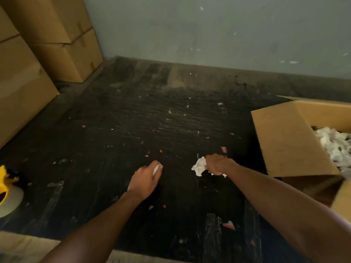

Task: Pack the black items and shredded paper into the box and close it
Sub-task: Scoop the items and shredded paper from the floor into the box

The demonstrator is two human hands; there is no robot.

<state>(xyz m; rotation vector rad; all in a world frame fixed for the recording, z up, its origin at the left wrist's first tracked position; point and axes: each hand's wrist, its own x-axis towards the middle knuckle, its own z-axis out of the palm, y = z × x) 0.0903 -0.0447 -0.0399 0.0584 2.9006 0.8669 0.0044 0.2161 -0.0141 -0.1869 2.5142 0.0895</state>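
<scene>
Both hands' fingers (158,168) pinch shredded paper (199,166) (box (288,141) beside).

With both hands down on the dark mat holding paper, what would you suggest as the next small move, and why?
Probably carry the right hand with its wad of white paper over to the open box on the right and drop it in. The fist is already closed on it, and the box already holds similar paper.

I saw the open box (290,141) at the table's (152,120) right edge, shredded paper (334,145) inside it. Stacked cartons (57,38) stood at far left against the wall (209,25); a tape roll (9,202) lay at near left. My hands worked between, near centre.
</scene>
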